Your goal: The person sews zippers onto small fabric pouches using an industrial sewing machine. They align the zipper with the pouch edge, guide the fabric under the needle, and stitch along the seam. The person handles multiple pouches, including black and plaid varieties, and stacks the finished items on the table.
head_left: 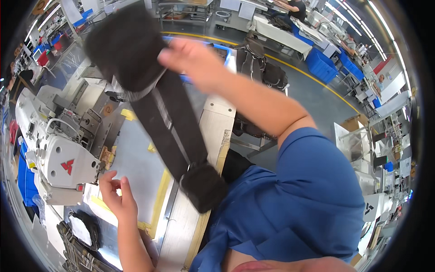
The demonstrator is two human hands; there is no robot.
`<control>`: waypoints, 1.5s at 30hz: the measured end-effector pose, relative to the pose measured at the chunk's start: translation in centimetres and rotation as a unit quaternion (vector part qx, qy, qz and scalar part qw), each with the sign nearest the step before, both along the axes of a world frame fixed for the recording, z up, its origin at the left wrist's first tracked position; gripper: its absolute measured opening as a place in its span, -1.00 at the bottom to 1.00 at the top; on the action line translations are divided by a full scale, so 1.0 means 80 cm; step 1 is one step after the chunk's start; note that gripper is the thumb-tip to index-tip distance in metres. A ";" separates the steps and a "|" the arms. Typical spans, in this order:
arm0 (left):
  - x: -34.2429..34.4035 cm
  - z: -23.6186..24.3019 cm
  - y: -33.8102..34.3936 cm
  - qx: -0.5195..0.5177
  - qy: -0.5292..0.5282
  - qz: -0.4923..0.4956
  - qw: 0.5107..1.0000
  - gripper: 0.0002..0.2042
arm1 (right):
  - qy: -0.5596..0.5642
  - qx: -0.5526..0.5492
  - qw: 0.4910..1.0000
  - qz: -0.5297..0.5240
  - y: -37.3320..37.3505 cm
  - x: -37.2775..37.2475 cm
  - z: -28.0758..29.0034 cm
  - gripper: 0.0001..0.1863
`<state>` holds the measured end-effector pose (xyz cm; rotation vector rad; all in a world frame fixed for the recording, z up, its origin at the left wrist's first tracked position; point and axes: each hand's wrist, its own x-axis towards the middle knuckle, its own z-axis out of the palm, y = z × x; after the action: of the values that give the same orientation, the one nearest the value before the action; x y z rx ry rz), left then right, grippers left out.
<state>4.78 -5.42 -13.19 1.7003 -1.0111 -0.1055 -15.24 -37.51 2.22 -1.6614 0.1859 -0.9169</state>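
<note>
At the left edge of the sewing table (pixel 136 154) stands a white industrial sewing machine (pixel 59 154) with a red mark on its head. Nothing lies under its needle area, so by the look of it no seam is being run at this moment.

Near the lower left corner of the table lies a small dark pad with a white centre (pixel 84 229), beside a strip of plaid webbing (pixel 74 256); both rest apart from the hands.

The left hand (pixel 117 196) rests on the grey table surface just right of the machine head. Its fingers are loosely curled and nothing shows between them; it appears to hold nothing.

A long dark brown strap with fuzzy black padded ends and a pale centre stripe (pixel 167 118) hangs in the air above the table, running from the upper left down toward the front edge. It is blurred. The right hand (pixel 195 61) is raised and closed on the strap's upper portion, just beside the upper fuzzy pad; the exact finger placement cannot be told through the blur.

Judgement: the strap is off the machine and lifted clear, which suggests it is in handling between stations rather than under stitching. Whether its sewing is finished cannot be told.

At the far right, blue bins (pixel 321 65) stand on the workshop floor.
</note>
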 end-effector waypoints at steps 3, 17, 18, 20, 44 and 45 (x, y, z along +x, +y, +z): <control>-0.011 -0.007 -0.013 0.065 0.004 -0.021 0.998 -0.74 | -0.058 0.016 0.996 -0.067 -0.037 -0.072 0.056 -0.74; 0.012 -0.037 -0.015 0.116 -0.068 -0.030 0.991 -0.82 | -0.206 -0.224 0.893 -0.331 -0.072 -0.318 0.238 -0.73; 0.013 -0.035 -0.012 0.118 -0.079 -0.024 0.990 -0.82 | -0.201 -0.212 0.893 -0.342 -0.075 -0.324 0.230 -0.73; 0.015 -0.032 -0.006 0.122 -0.091 -0.015 0.988 -0.82 | -0.194 -0.174 0.888 -0.378 -0.079 -0.332 0.207 -0.70; -0.031 0.029 0.114 0.222 -0.171 0.119 0.952 -0.78 | 0.334 0.158 0.825 -0.428 -0.375 -0.477 -0.256 -0.62; -0.030 0.040 0.136 0.237 -0.178 0.175 0.939 -0.81 | 0.291 0.147 0.829 -0.455 -0.366 -0.444 -0.267 -0.60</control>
<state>2.38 5.46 -10.00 2.3815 -0.9729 0.2158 -50.76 -66.79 -19.16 -1.4839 1.5677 -0.9443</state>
